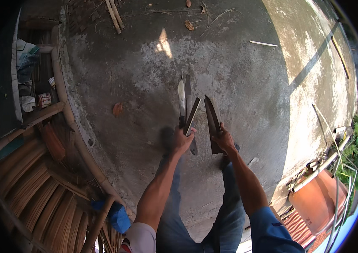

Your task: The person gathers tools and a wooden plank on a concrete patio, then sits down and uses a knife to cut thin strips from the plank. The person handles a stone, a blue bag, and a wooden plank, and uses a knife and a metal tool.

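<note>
My left hand (183,141) is closed around a dark, narrow strip with a pale edge (192,117). Right beside that strip, a knife with a long pale blade (181,98) and a black handle points away from me; its handle end meets my fingers. A long grey blade-like piece (188,86) runs behind these, and whether my hand grips it too is unclear. My right hand (225,140) grips a dark, tapered piece (212,113) with a pointed far end. Against it is a flat brown piece (215,145), partly covered by my fingers. The two hands are apart.
Grey concrete floor (145,168) lies below, sunlit at right. Bamboo framing (60,80) with stacked wooden slats (39,189) borders the left, near a blue bag (119,218). Dry leaves (117,109) and a white stick (263,43) lie about. Orange sheets (318,196) stand lower right.
</note>
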A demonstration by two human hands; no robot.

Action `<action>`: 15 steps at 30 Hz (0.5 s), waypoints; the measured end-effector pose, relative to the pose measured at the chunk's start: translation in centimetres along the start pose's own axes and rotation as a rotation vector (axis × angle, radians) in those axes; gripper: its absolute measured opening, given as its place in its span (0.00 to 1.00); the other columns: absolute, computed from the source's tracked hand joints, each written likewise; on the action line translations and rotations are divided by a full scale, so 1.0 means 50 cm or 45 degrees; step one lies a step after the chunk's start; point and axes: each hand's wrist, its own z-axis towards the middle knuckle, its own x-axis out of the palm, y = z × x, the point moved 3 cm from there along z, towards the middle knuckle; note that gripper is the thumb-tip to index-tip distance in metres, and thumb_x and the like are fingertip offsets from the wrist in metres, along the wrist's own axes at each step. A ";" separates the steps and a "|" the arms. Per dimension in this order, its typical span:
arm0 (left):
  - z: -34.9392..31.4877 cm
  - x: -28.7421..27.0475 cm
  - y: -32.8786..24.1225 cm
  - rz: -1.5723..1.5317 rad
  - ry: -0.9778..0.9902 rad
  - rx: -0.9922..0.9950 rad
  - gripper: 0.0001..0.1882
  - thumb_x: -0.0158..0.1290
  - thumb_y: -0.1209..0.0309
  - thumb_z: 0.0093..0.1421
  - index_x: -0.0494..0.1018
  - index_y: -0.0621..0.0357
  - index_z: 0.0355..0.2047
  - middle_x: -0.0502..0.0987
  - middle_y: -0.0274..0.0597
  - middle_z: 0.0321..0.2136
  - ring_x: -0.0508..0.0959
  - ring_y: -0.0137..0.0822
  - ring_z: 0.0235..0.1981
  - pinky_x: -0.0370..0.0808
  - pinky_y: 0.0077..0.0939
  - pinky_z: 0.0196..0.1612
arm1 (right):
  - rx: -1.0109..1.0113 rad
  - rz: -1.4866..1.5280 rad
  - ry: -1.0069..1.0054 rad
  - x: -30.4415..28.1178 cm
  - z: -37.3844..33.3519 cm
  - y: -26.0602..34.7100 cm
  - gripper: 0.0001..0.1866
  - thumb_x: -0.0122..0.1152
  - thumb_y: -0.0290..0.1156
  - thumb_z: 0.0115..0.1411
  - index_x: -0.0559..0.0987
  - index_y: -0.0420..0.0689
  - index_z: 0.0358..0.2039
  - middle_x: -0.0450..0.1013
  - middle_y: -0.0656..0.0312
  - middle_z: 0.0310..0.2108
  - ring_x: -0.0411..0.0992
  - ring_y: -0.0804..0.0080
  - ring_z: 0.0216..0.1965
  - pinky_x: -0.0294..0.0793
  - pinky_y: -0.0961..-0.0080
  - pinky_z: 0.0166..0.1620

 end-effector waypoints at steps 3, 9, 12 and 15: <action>0.108 0.043 0.036 -0.004 0.029 0.031 0.05 0.55 0.76 0.58 0.79 0.59 0.33 0.74 0.42 0.32 0.75 0.33 0.31 0.71 0.31 0.35 | -0.024 -0.087 -0.074 0.002 0.139 0.020 0.49 0.68 0.34 0.51 0.54 0.43 0.71 0.78 0.41 0.44 0.78 0.48 0.47 0.75 0.58 0.48; 0.224 0.106 0.102 -0.227 0.177 -0.198 0.04 0.54 0.77 0.59 0.79 0.60 0.33 0.72 0.34 0.24 0.72 0.28 0.24 0.70 0.27 0.29 | -0.290 -0.098 -0.482 0.058 0.296 -0.054 0.44 0.64 0.32 0.56 0.56 0.43 0.71 0.76 0.41 0.49 0.77 0.43 0.46 0.74 0.54 0.49; 0.222 0.122 0.155 -0.257 0.194 -0.372 0.05 0.54 0.77 0.60 0.79 0.60 0.34 0.69 0.29 0.20 0.68 0.25 0.21 0.67 0.24 0.25 | -0.294 -0.162 -0.600 0.096 0.304 -0.147 0.42 0.64 0.36 0.58 0.57 0.45 0.71 0.78 0.43 0.45 0.77 0.45 0.47 0.75 0.54 0.49; 0.182 0.105 0.191 -0.115 0.065 -0.361 0.06 0.54 0.76 0.60 0.81 0.58 0.34 0.72 0.32 0.24 0.70 0.25 0.21 0.66 0.25 0.23 | 0.207 0.017 -0.257 0.105 0.266 -0.173 0.39 0.64 0.39 0.60 0.61 0.46 0.69 0.79 0.45 0.42 0.77 0.45 0.47 0.75 0.54 0.49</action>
